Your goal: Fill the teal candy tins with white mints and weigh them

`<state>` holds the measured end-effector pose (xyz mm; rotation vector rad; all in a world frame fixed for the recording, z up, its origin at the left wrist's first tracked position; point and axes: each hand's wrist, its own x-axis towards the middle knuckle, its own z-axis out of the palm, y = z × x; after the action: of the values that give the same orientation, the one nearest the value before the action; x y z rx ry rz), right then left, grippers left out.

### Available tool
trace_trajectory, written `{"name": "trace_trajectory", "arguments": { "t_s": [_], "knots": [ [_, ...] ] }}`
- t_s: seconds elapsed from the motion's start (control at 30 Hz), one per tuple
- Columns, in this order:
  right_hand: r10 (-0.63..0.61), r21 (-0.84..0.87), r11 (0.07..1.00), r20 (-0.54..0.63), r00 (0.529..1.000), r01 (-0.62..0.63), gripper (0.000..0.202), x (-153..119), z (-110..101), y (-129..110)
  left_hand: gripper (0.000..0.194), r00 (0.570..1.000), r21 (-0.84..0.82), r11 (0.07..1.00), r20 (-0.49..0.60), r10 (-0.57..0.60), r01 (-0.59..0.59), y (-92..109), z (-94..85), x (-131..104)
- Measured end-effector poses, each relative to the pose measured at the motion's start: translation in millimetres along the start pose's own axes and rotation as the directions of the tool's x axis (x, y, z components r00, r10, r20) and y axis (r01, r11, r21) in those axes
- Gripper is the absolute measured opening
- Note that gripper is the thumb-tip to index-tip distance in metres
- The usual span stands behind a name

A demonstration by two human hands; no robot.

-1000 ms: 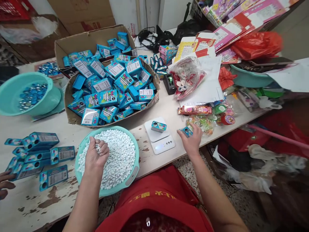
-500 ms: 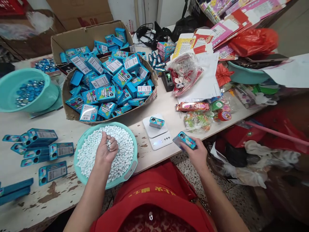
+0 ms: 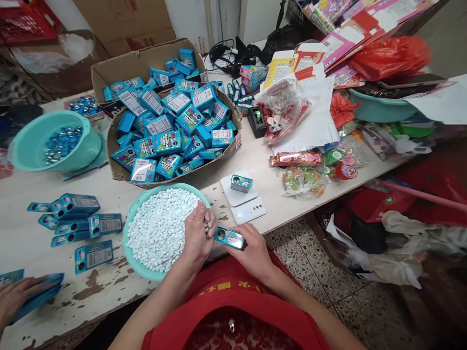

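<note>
The counter's front edge runs close beneath the work, so anything dropped there could fall to the floor instead of staying on top. The basin beside it would catch spills only on its own side. The scale carries one blue box, upright near the front edge, which a careless elbow could knock over. The left hand is curled into a loose fist around white candies; opened too quickly, it could scatter them. The right hand, partly closed, grips the far end of another blue box, held just beside the fist; a tilt or slip could make candies miss its small round hole.
</note>
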<state>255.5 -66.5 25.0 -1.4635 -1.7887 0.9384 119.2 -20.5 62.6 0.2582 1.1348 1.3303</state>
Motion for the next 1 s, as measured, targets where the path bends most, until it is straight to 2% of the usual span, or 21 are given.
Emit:
{"name": "trace_trajectory", "arguments": {
  "t_s": [0.2, 0.37, 0.53, 0.7, 0.8, 0.93, 1.0],
  "knots": [
    [-0.025, -0.027, 0.999, -0.018, 1.0, 0.025, 0.026, 8.9, 1.7, -2.0, 0.05, 0.999, -0.025, 0.999, -0.026, 0.035, -0.035, 3.4, 2.4, 4.4],
    [0.006, 0.01, 1.0, -0.044, 0.999, -0.006, 0.023, 12.2, -2.8, 1.9, 0.049, 0.999, -0.011, 0.999, -0.038, 0.037, -0.038, 10.1, -7.0, 11.9],
    [0.053, 0.043, 0.998, -0.062, 0.997, -0.05, 0.025, 12.5, -13.7, 16.5, 0.044, 0.998, 0.144, 0.988, -0.027, -0.054, 0.057, 10.8, -16.4, 26.9],
    [0.119, 0.07, 0.991, -0.12, 0.986, -0.111, 0.024, 4.0, -30.6, 37.0, 0.046, 0.991, 0.147, 0.98, 0.01, -0.134, 0.131, 5.2, -7.3, 42.6],
    [0.196, 0.068, 0.98, -0.167, 0.966, -0.187, 0.025, -3.4, -44.2, 50.6, 0.043, 0.994, 0.108, 0.988, -0.034, -0.103, 0.106, 12.3, -11.3, 52.5],
    [0.26, 0.048, 0.965, -0.232, 0.937, -0.256, 0.026, -7.9, -59.9, 65.4, 0.037, 0.989, 0.103, 0.994, -0.147, -0.006, 0.021, 30.4, -31.4, 62.0],
    [0.261, 0.036, 0.965, -0.243, 0.934, -0.26, 0.026, -5.9, -62.9, 68.6, 0.037, 0.987, 0.091, 0.995, -0.16, -0.025, 0.04, 34.4, -35.4, 61.1]
  ]
}}
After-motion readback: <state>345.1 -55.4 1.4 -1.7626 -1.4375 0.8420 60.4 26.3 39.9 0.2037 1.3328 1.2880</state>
